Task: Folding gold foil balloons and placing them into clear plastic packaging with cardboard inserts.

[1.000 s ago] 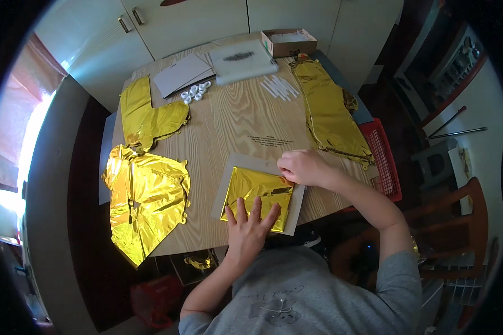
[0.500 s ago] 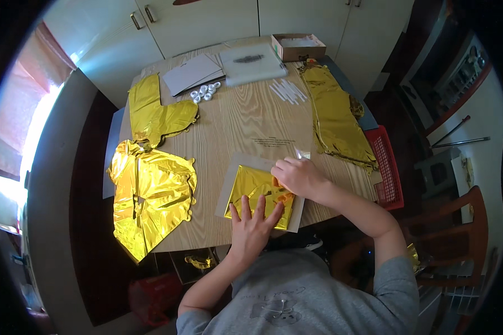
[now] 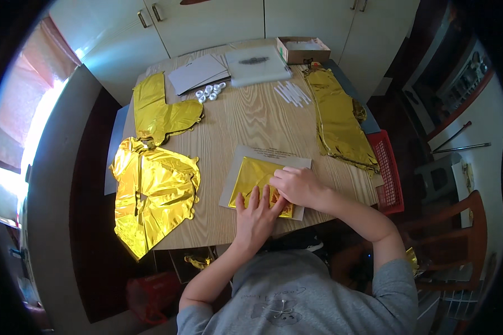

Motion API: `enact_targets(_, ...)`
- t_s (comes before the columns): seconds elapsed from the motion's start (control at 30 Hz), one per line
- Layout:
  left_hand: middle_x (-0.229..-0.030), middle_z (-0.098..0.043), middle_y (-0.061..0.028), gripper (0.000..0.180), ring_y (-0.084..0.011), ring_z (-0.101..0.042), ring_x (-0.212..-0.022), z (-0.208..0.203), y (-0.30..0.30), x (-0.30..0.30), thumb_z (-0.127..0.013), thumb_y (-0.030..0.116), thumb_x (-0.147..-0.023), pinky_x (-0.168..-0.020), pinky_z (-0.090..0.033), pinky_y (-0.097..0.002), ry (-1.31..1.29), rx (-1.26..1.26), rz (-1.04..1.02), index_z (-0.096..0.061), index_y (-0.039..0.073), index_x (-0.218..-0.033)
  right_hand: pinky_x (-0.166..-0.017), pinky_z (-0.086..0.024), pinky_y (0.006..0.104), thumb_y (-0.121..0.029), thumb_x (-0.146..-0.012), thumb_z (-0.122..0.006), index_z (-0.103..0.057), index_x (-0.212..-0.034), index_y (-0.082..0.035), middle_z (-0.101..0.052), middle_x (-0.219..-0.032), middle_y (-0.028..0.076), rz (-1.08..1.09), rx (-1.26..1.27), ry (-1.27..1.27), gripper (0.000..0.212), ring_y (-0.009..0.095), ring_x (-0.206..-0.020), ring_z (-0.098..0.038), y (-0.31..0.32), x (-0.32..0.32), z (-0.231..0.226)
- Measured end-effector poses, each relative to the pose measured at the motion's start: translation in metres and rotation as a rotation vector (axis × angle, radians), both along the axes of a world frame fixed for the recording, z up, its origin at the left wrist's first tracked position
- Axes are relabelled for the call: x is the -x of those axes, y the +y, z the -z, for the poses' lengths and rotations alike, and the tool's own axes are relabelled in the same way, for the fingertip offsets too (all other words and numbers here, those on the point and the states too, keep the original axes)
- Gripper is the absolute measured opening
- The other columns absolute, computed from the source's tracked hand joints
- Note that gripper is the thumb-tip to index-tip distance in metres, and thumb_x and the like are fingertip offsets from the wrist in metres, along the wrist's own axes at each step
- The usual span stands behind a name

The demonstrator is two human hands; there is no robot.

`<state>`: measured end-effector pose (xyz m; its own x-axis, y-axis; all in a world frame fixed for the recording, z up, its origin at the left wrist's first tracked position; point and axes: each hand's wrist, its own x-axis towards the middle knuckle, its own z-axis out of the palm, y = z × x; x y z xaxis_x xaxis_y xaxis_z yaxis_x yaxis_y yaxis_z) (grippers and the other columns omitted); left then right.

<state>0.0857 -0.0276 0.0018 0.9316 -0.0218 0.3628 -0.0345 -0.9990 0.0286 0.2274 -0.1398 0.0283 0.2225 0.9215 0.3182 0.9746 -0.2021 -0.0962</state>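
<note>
A square of folded gold foil (image 3: 248,174) lies on a thin grey card (image 3: 229,187) at the near edge of the table. Small print shows along the card's far edge. My left hand (image 3: 255,218) rests flat on the foil's near part, fingers spread. Over the foil's right side my right hand (image 3: 297,186) is closed, its fingertips bent down by the left fingers. What it grips, if anything, is hidden. A small orange-red patch (image 3: 288,209) shows on the foil beneath the hands.
Gold foil balloons lie flat at left (image 3: 156,190), far left (image 3: 153,109) and right (image 3: 343,123). Farther back are white tape rolls (image 3: 209,92), white strips (image 3: 292,94), grey cards (image 3: 193,72), a clear plastic stack (image 3: 257,67) and an open box (image 3: 303,51). A red basket (image 3: 391,173) stands at right.
The card and foil have shifted slightly away from me, and the print now sits at the card's far edge. My right hand has come down and nearer my left, which stays flat.
</note>
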Motion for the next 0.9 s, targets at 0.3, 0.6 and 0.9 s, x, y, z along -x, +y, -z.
enact_targets(0.3,-0.122,-0.056,-0.0083,0.04,-0.0247,-0.053,-0.111,-0.024,-0.013,0.037,-0.056,0.02,-0.083,-0.084,-0.038,-0.0443,0.047,-0.065,-0.005,-0.057,0.029,-0.122,-0.069,-0.052,0.0317,-0.015,-0.077,-0.062,-0.059,-0.083,-0.01,-0.057,-0.079,0.003,-0.131,0.06,0.177,0.008,0.021,-0.08,-0.061,-0.011,0.02,-0.01)
enact_targets(0.6,-0.118,-0.057,-0.0095,0.032,-0.0261,-0.052,-0.111,-0.011,-0.025,0.059,-0.059,0.024,-0.082,-0.085,-0.036,-0.0457,0.07,-0.032,-0.066,-0.061,0.025,-0.114,-0.066,-0.053,0.0318,-0.015,-0.077,-0.06,-0.058,-0.08,-0.008,-0.059,-0.079,0.005,-0.193,0.027,0.202,0.009,0.021,-0.078,-0.063,-0.009,0.05,-0.004)
enact_targets(0.9,-0.115,-0.057,-0.0035,0.027,-0.022,-0.053,-0.109,-0.008,-0.021,0.048,-0.064,0.027,-0.08,-0.088,-0.038,-0.0436,-0.005,0.022,-0.045,-0.063,0.023,-0.106,-0.065,-0.053,0.0311,-0.016,-0.076,-0.061,-0.058,-0.08,-0.01,-0.057,-0.077,0.003,-0.137,-0.009,0.143,0.007,0.019,-0.076,-0.061,-0.012,0.047,-0.001)
